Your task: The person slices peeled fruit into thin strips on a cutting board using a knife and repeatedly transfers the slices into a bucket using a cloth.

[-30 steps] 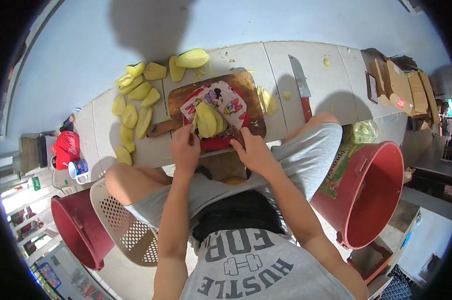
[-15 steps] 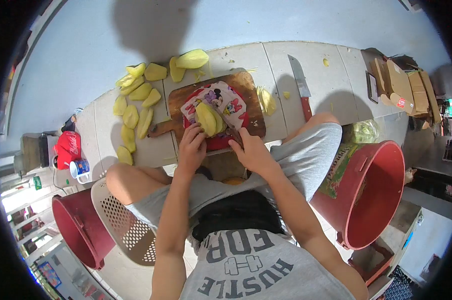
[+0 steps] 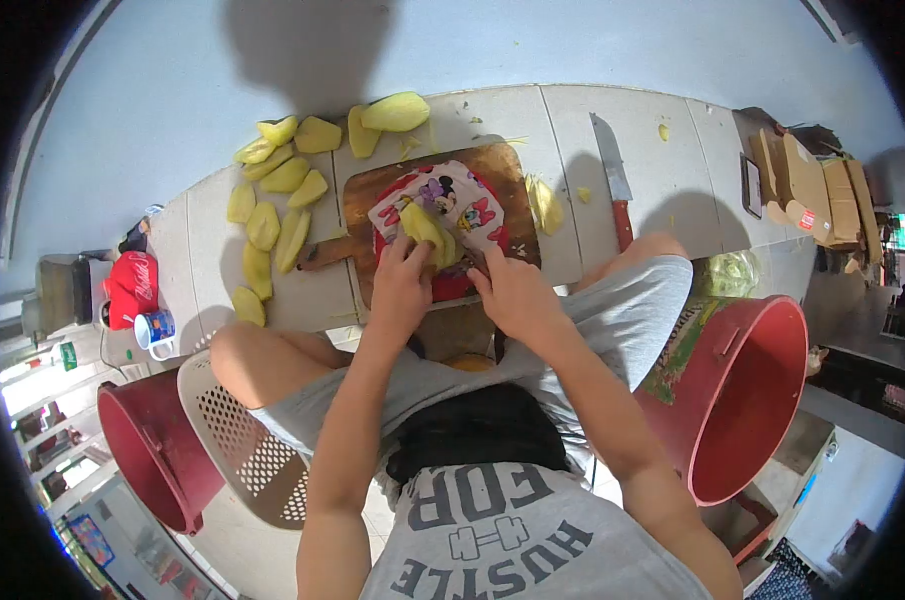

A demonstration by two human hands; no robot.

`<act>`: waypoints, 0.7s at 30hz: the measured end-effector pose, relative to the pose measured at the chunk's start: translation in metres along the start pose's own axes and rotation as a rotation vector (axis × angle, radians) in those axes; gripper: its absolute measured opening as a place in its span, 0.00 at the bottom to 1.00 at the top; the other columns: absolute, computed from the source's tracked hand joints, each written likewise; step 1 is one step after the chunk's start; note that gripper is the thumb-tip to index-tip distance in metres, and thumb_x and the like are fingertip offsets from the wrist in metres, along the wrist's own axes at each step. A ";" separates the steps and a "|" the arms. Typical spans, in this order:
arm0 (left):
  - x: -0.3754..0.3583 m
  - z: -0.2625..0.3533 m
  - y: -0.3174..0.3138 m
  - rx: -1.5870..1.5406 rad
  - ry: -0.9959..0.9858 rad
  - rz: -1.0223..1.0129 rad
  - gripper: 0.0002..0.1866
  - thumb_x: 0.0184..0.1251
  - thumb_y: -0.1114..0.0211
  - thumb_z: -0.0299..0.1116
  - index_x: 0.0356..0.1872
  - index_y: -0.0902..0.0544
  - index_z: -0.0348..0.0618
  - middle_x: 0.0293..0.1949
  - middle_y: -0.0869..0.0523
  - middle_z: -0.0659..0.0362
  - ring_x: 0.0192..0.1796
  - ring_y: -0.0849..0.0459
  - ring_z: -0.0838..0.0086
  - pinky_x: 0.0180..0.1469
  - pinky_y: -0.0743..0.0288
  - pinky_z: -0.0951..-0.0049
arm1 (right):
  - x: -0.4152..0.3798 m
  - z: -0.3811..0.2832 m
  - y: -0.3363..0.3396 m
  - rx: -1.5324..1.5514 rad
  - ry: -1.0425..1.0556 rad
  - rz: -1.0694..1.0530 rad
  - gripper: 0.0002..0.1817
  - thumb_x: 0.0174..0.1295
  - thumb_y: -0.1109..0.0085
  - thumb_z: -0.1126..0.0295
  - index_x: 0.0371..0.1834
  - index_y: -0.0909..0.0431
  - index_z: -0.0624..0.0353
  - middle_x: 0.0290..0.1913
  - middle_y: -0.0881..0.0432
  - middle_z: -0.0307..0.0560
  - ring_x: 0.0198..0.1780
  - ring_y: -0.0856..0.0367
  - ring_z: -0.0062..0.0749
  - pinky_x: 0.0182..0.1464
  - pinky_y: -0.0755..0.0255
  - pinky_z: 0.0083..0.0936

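My left hand (image 3: 403, 282) has its fingers closed on a peeled, yellow-green mango piece (image 3: 422, 228). Under it lies a round cloth pad (image 3: 447, 188) with cartoon figures and a red edge, on top of the wooden cutting board (image 3: 371, 190). In my right hand (image 3: 516, 288) is a knife (image 3: 476, 258), seen only in part, its blade close against the mango on the right side. Many more peeled mango pieces (image 3: 264, 226) are spread over the tiles left of the board, and thin slices (image 3: 545, 205) lie right of it.
A larger knife (image 3: 611, 165) with a red handle rests on the tiled top (image 3: 563, 115). Red bins (image 3: 743, 400) stand on both sides below, with a perforated basket (image 3: 248, 440) at left. A mug (image 3: 156, 330) and cardboard (image 3: 803, 180) are at the edges.
My left fingers have shifted up over the mango, which now shows less of its pieces. The knife blade has moved in closer and is less visible. The whole view has shifted slightly.
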State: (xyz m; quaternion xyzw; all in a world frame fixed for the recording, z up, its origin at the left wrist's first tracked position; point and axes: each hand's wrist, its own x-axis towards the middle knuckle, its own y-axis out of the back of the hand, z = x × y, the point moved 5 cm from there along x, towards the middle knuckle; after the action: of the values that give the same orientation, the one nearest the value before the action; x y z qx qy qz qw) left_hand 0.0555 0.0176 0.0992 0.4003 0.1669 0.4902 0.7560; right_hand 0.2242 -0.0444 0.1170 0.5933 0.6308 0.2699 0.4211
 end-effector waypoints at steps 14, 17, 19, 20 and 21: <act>0.023 0.008 -0.004 0.041 0.069 -0.289 0.25 0.55 0.36 0.20 0.58 0.20 0.32 0.63 0.24 0.35 0.67 0.31 0.31 0.70 0.33 0.45 | 0.027 -0.006 0.005 -0.086 0.117 -0.102 0.18 0.74 0.46 0.55 0.47 0.31 0.62 0.33 0.15 0.62 0.33 0.13 0.61 0.36 0.19 0.54; 0.026 0.003 -0.007 0.051 0.102 -0.289 0.24 0.55 0.36 0.20 0.57 0.20 0.34 0.60 0.23 0.36 0.63 0.28 0.34 0.67 0.31 0.45 | 0.034 -0.008 0.010 -0.077 0.112 -0.103 0.18 0.75 0.47 0.56 0.48 0.31 0.61 0.32 0.14 0.60 0.33 0.12 0.60 0.36 0.18 0.53; 0.022 -0.001 -0.013 0.065 0.072 -0.262 0.24 0.55 0.36 0.20 0.57 0.20 0.35 0.58 0.23 0.36 0.60 0.26 0.35 0.65 0.29 0.45 | 0.026 -0.019 0.019 -0.095 0.118 -0.093 0.17 0.74 0.47 0.56 0.48 0.31 0.61 0.31 0.14 0.59 0.32 0.12 0.60 0.36 0.18 0.53; 0.024 0.000 -0.010 0.107 -0.045 -0.157 0.23 0.55 0.37 0.20 0.56 0.21 0.34 0.57 0.23 0.36 0.58 0.26 0.36 0.63 0.28 0.46 | 0.026 -0.025 0.024 -0.102 0.130 -0.101 0.18 0.74 0.46 0.57 0.48 0.31 0.62 0.30 0.15 0.60 0.33 0.14 0.62 0.36 0.20 0.54; 0.021 0.008 -0.005 0.147 -0.155 -0.066 0.23 0.55 0.37 0.19 0.55 0.21 0.34 0.56 0.23 0.36 0.56 0.25 0.37 0.62 0.27 0.46 | 0.022 -0.027 0.023 -0.100 0.134 -0.122 0.18 0.73 0.44 0.58 0.48 0.31 0.64 0.29 0.16 0.61 0.33 0.15 0.63 0.35 0.21 0.56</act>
State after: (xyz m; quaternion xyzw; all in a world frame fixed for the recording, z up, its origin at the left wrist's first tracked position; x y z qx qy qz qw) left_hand 0.0731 0.0318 0.1032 0.4859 0.1567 0.4188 0.7510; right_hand 0.2142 -0.0153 0.1451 0.5129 0.6781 0.3139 0.4227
